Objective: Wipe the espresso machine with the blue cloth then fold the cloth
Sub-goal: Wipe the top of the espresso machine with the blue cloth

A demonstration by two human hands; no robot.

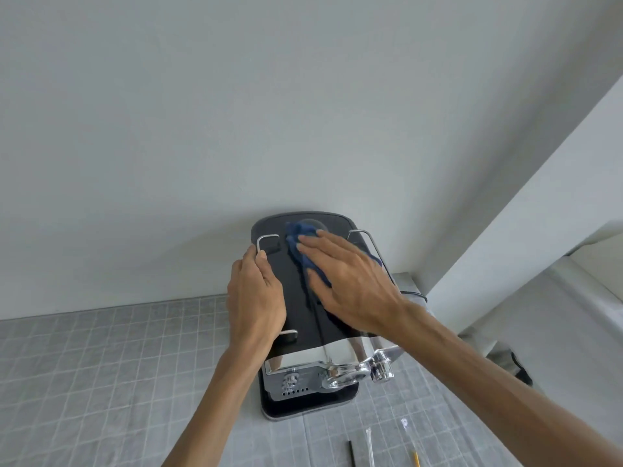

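Right hand (350, 284) flat on blue cloth (305, 254) | left hand (254, 298) grips espresso machine (296, 308) rail

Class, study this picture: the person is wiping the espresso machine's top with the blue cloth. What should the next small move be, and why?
Probably draw the right hand and blue cloth toward the machine's front. The cloth sits near the back of the espresso machine top, so the dark surface nearer the person looks uncovered, while the left hand steadies the side rail.

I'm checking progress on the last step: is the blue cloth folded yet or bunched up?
Bunched, not folded: the blue cloth lies crumpled under the flat right hand on the espresso machine top.
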